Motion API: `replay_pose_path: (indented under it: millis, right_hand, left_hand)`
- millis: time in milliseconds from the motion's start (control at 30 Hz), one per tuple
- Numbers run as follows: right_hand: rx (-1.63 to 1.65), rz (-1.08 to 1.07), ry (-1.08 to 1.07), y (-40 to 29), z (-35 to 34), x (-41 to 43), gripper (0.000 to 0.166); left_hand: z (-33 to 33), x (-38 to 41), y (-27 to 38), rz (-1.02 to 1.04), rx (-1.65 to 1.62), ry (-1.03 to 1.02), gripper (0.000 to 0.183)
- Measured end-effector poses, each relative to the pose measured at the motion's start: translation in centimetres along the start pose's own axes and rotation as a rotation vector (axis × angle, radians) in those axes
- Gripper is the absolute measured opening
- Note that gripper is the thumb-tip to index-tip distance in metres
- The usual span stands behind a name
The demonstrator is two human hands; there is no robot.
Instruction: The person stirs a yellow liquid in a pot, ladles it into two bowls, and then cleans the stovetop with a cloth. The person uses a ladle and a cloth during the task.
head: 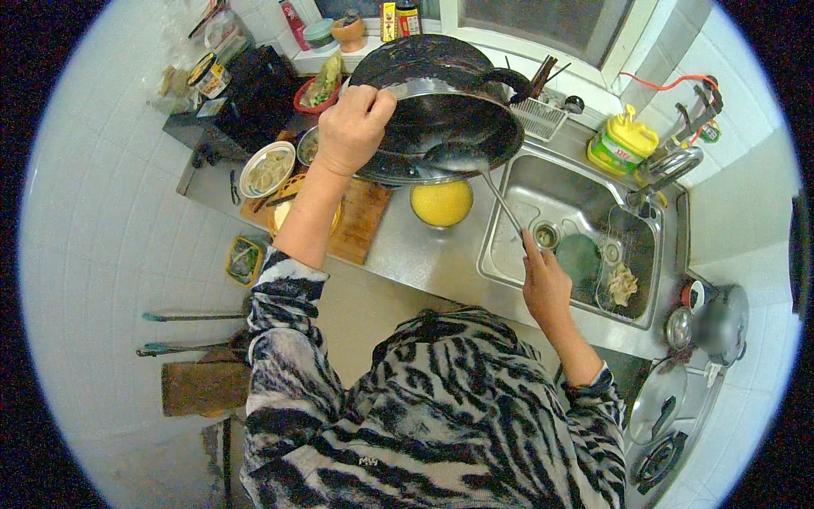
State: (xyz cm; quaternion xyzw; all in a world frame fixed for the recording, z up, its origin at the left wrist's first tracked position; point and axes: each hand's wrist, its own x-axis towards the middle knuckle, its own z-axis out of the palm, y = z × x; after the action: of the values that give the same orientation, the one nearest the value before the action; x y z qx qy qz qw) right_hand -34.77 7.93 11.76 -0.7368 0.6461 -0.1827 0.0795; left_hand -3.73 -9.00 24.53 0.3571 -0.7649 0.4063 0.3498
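A black wok (455, 124) is tipped on its side above the counter, its opening towards me and its outer wall showing at the top. My left hand (356, 127) grips its left edge; the fist hides the part it holds. A dark loop handle (518, 83) sticks out on the wok's other side. In my right hand (548, 283) is the handle of a metal wok spatula (502, 197), whose head lies against the wok's lower inside. Just below the wok's near rim stands a metal bowl of yellow food (442, 202), its back edge covered by the wok.
To the right is a steel sink (521, 178) holding a green round item (577, 257) and a crumpled cloth (622, 284). Left are a wooden cutting board (365, 223) and a bowl of pale food (267, 170). A yellow jug (622, 143) stands by the faucet (668, 172).
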Motion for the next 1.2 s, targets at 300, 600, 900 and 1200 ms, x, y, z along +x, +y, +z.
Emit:
replay_pose_path:
  millis: [300,600,900,1200]
  right_hand:
    - [-0.053,0.000,-0.142,-0.3,0.7,0.0,0.048]
    - [0.053,-0.042,-0.150,-0.3,-0.1,-0.6,0.052]
    - [0.047,-0.036,-0.228,-1.0,1.1,1.5,0.048]
    - [0.031,-0.065,-0.139,0.4,-1.4,0.9,0.048]
  left_hand:
    - [0.8,0.1,0.0,-0.038,0.011,0.026,0.017]
    - [0.8,0.0,0.0,-0.030,0.034,0.008,0.017]
    - [0.5,0.2,0.0,-0.095,0.050,-0.013,0.017]
    - [0.1,-0.2,0.3,-0.087,0.043,-0.016,0.017]
